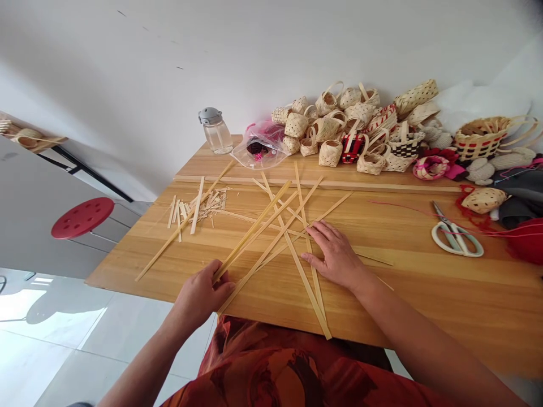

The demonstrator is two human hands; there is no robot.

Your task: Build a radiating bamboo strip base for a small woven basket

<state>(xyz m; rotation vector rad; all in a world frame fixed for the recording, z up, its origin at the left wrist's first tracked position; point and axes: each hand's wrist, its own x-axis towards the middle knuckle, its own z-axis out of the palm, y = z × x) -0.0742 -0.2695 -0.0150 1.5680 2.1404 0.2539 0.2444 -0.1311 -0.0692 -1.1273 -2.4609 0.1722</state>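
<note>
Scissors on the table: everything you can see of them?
The scissors have rounded white handle loops with grey-green inner parts and metallic-looking blades, apparently closed or nearly so. They lie on the wooden table, right of the right hand, tips pointing away from the wearer and leftward. A thin red thread crosses them; over or under is unclear.

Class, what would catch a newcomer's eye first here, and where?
Probably the pale strips crisscrossing mid-way along the table, with the left hand gripping at their near left and the right hand resting at their right. Next, the small woven baskets crowded along the table's back, by the wall. The red stool stands out beyond the table's left edge.
</note>
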